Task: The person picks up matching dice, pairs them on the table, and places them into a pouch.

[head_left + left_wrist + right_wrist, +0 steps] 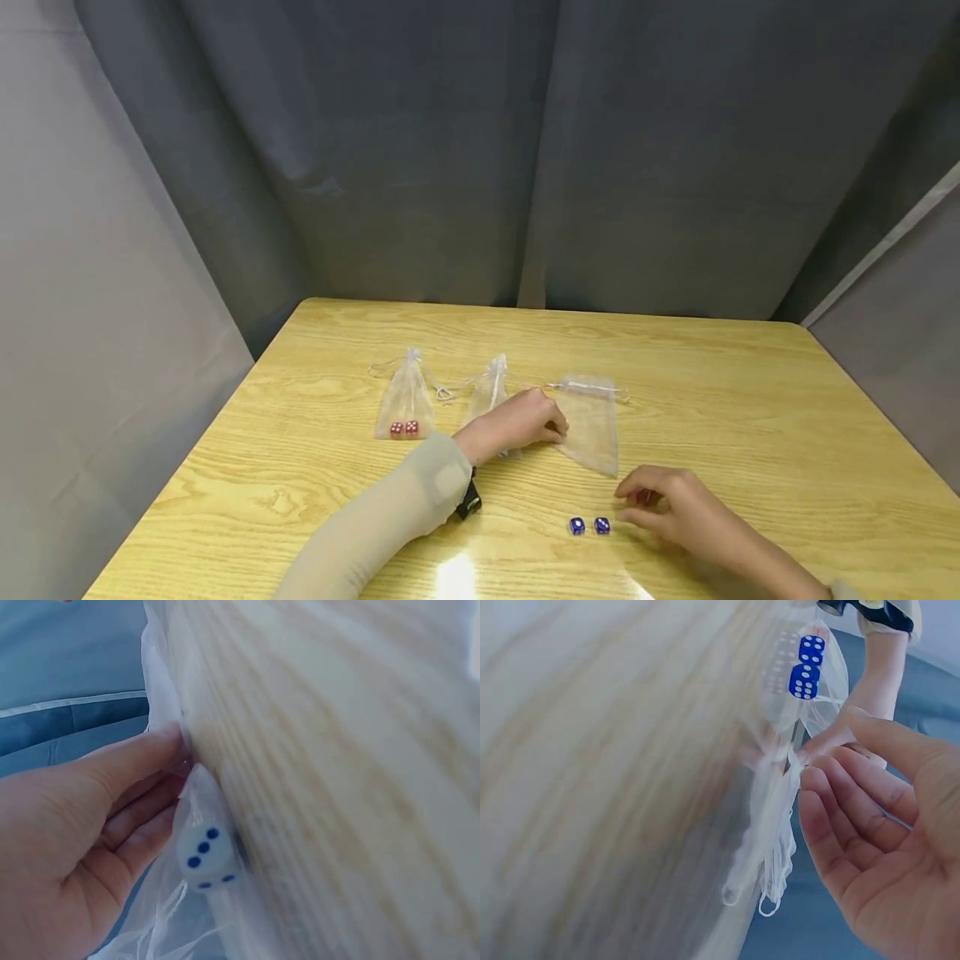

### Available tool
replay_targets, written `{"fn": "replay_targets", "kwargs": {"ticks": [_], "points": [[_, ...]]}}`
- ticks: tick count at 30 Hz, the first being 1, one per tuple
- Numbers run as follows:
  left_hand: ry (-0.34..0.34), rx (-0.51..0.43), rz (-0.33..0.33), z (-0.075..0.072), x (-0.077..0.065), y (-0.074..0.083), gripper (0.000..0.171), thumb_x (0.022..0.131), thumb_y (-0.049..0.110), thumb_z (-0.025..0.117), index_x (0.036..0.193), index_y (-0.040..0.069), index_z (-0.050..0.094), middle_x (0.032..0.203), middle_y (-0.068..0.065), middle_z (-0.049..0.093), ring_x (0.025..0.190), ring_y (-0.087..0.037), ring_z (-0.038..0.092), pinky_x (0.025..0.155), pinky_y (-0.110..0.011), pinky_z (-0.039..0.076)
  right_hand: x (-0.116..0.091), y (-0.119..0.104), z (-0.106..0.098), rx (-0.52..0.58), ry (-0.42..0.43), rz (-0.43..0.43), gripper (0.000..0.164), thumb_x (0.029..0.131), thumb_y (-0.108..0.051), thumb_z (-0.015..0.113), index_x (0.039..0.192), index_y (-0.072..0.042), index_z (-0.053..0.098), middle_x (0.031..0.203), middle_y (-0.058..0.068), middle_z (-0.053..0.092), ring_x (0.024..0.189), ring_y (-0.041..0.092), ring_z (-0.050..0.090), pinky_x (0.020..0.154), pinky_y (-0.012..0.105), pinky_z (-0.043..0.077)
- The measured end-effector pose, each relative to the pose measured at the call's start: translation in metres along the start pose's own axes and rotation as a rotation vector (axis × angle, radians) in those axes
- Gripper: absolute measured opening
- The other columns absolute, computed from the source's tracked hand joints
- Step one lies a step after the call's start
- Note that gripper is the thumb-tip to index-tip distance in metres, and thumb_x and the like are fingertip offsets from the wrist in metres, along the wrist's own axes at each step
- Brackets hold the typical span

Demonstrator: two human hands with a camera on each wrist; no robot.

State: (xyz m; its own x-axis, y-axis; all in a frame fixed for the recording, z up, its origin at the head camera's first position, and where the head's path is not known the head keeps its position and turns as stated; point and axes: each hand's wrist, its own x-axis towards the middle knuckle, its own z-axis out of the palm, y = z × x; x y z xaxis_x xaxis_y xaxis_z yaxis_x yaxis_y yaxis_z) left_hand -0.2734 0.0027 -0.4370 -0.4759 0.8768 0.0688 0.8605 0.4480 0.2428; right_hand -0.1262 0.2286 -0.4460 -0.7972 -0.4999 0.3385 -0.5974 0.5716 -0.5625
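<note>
My left hand (517, 423) pinches the lower left corner of a flat sheer drawstring bag (590, 425) on the table. In the left wrist view, thumb and fingers of the left hand (112, 802) meet on the thin white mesh. Beside them a white die (206, 851) with blue pips shows through the middle drawstring bag (491, 387), which the left arm partly covers. Right of two blue dice (589, 526), my right hand (678, 512) hovers with relaxed, bent fingers and holds nothing. The right wrist view shows the blue dice (807, 667) beyond the fingertips.
At the left stands another closed drawstring bag (405, 400) with two red dice (404, 428) at its bottom. The wooden table (247, 500) ends at a dark curtain (420, 167) behind. A black strap (469, 498) is on the left wrist.
</note>
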Motion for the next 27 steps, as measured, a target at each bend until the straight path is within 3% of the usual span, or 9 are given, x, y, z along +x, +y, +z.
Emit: {"fn": "replay_targets", "kwargs": {"ticks": [6, 15, 20, 27], "points": [[0.004, -0.086, -0.046, -0.001, -0.004, -0.005, 0.012, 0.089, 0.02, 0.071, 0.096, 0.015, 0.08, 0.096, 0.003, 0.078, 0.085, -0.001, 0.07, 0.078, -0.004, 0.049, 0.002, 0.0, -0.004, 0.06, -0.031, 0.166, 0.011, 0.087, -0.019, 0.074, 0.093, -0.01, 0.072, 0.083, -0.006, 0.07, 0.072, -0.008, 0.056, 0.06, 0.018, 0.054], [0.01, -0.153, -0.05, -0.007, -0.009, -0.012, 0.014, 0.09, 0.02, 0.07, 0.098, 0.014, 0.079, 0.097, 0.002, 0.078, 0.087, -0.001, 0.071, 0.079, -0.004, 0.049, 0.003, 0.004, -0.011, 0.188, -0.096, 0.42, 0.023, 0.091, -0.032, 0.069, 0.1, -0.01, 0.071, 0.09, -0.003, 0.07, 0.077, -0.003, 0.06, 0.067, 0.02, 0.053], [0.054, -0.15, -0.036, -0.012, -0.014, -0.014, 0.015, 0.09, 0.016, 0.069, 0.101, 0.012, 0.078, 0.104, 0.001, 0.077, 0.096, -0.006, 0.072, 0.087, -0.007, 0.051, 0.004, 0.009, -0.013, 0.283, -0.099, 0.471, 0.028, 0.095, -0.029, 0.065, 0.107, -0.004, 0.07, 0.094, 0.005, 0.07, 0.077, 0.004, 0.062, 0.066, 0.024, 0.054], [0.129, -0.15, 0.014, -0.021, -0.021, -0.015, 0.015, 0.09, 0.015, 0.069, 0.101, 0.011, 0.078, 0.103, -0.001, 0.077, 0.095, -0.009, 0.073, 0.083, -0.01, 0.053, 0.007, 0.015, -0.012, 0.443, -0.103, 0.558, 0.038, 0.098, -0.027, 0.059, 0.116, 0.006, 0.064, 0.098, 0.014, 0.07, 0.081, 0.013, 0.067, 0.071, 0.029, 0.059]]}}
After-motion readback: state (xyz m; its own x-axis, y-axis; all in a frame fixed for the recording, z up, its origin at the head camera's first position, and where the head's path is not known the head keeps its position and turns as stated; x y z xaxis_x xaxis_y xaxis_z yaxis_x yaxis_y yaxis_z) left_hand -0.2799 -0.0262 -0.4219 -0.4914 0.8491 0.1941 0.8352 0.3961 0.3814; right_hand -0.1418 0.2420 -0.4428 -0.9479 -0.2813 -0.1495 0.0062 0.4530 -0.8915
